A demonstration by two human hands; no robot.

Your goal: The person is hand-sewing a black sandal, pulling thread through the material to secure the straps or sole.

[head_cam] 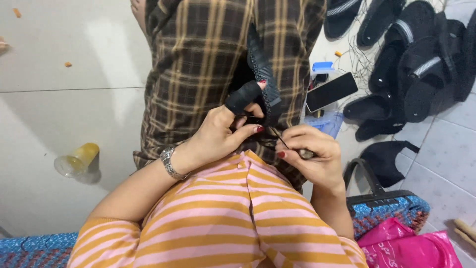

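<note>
My left hand point(225, 130) wears a black finger cover on the forefinger and pinches a black woven strap piece point(264, 84) that stands up over my lap. My right hand point(311, 151) is closed around a thin hook tool point(280, 139) whose tip meets the strap's lower edge by my left fingers. A metal watch point(170, 163) sits on my left wrist. Both hands work above a brown plaid cloth point(198, 59) covering my legs.
A tipped plastic cup point(77, 160) with yellow liquid lies on the floor at left. At right are a dark phone point(331, 91), several black woven slippers point(411, 54), a woven blue bag point(391, 206) and pink plastic bags point(411, 245).
</note>
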